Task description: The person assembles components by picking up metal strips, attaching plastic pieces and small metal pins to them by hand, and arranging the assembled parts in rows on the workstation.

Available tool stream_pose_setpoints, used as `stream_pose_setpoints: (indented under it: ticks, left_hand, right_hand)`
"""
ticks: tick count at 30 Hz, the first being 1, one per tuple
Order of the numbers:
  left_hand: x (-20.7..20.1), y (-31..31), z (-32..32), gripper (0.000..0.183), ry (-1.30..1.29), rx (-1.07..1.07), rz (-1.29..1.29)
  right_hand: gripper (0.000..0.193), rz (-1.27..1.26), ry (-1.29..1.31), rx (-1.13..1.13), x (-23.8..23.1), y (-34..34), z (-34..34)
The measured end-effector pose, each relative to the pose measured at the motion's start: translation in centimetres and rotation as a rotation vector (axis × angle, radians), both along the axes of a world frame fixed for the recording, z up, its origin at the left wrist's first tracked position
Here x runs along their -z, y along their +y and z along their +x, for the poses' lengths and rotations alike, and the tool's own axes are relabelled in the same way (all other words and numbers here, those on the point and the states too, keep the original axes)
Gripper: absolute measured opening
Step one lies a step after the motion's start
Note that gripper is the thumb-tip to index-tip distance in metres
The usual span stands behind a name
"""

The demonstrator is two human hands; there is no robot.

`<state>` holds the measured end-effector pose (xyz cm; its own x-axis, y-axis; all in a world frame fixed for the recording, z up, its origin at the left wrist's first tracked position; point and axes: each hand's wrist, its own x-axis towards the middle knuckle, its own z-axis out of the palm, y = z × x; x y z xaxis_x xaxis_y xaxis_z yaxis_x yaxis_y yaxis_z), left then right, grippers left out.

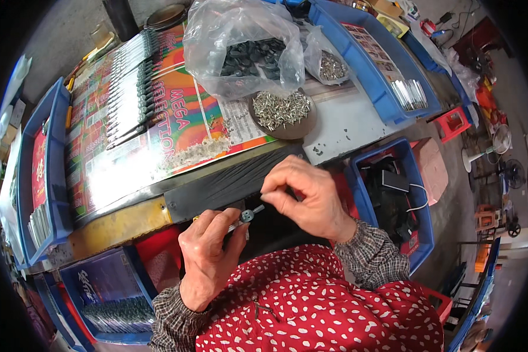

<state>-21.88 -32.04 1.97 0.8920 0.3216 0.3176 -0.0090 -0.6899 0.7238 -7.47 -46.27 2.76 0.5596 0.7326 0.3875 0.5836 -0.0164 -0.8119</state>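
Close to the table's front edge, my left hand (211, 249) grips a small metal piece with a grey-green end (247, 216), which has small round marks. A short silver pin-like part (259, 209) sticks out of that end toward the right. My right hand (305, 196) hovers just above and right of it, thumb and index finger pinched together. Whatever the pinch holds, if anything, is too small to make out. Beyond the hands, a round dark dish (308, 122) is heaped with small silver pins (280, 110).
A clear plastic bag (205, 64) of dark pieces and a smaller bag of metal bits (332, 66) lie behind the dish. Metal strips with dark ends (136, 88) lie in a row at left. Blue bins (58, 158) flank the table; another (358, 176) sits low at right.
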Motion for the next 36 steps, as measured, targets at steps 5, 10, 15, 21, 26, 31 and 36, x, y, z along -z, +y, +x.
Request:
stream_pose_setpoints:
  ticks: [5,10,15,21,26,31,36]
  left_hand:
    - [-0.4,-0.6,-0.2,0.029,-0.038,0.012,0.013]
    - [0.0,-1.0,-0.4,0.030,-0.064,0.028,0.028]
    - [0.2,-1.1,-0.5,0.030,-0.094,0.025,0.086]
    - [0.3,-1.0,-0.3,0.030,-0.124,0.032,0.153]
    - [0.7,-1.0,-0.3,0.030,-0.139,0.045,0.177]
    - [0.9,-0.8,-0.5,0.031,-0.177,0.055,0.223]
    - [1.4,-1.1,-0.2,0.032,-0.182,-0.001,0.221]
  right_hand:
    - [0.011,0.077,0.031,-0.129,0.8,0.1,-1.3]
    - [0.011,0.064,0.139,-0.142,1.1,-0.2,-1.6]
    - [0.011,0.041,0.136,-0.128,1.2,-0.2,-1.9]
    - [0.015,0.054,-0.106,-0.090,1.4,-0.3,-2.2]
    - [0.017,0.147,-0.317,-0.041,2.0,0.0,-2.7]
    - [0.023,0.160,-0.563,-0.012,2.6,-0.4,-3.2]
    - [0.022,0.108,-0.755,0.011,2.7,-0.7,-3.2]
